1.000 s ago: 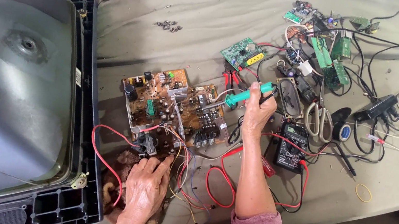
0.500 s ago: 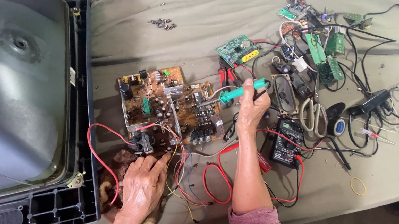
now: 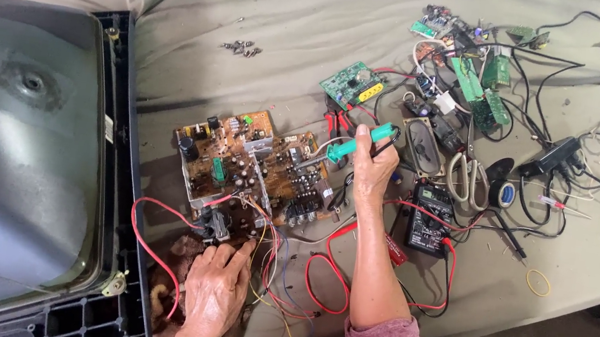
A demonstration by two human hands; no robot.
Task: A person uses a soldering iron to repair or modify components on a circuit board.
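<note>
Now, what you hold and where it could slip:

Right hand (image 3: 373, 159): your fingers are clenched round the iron (image 3: 357, 143) by its green handle; its metal tip reaches out left of your fingertips, over the board (image 3: 253, 170).

Left hand (image 3: 216, 290): spread flat, gripping nothing, fingertips resting at the board's near edge, among the wires (image 3: 278, 267).

Burn: that tip looks close to the wires running just past your left fingertips; a small drift of your right wrist could melt their insulation or catch your own fingers.

Board shift: you only press it down, so a push from the iron could slide it away from your left fingers.

Snag: the red lead (image 3: 324, 274) loops beside your right forearm; dragging your arm back could pull the meter (image 3: 430, 220) along.

Tube (image 3: 13, 152): lies well left of your left hand; a sweeping elbow might knock it.
</note>
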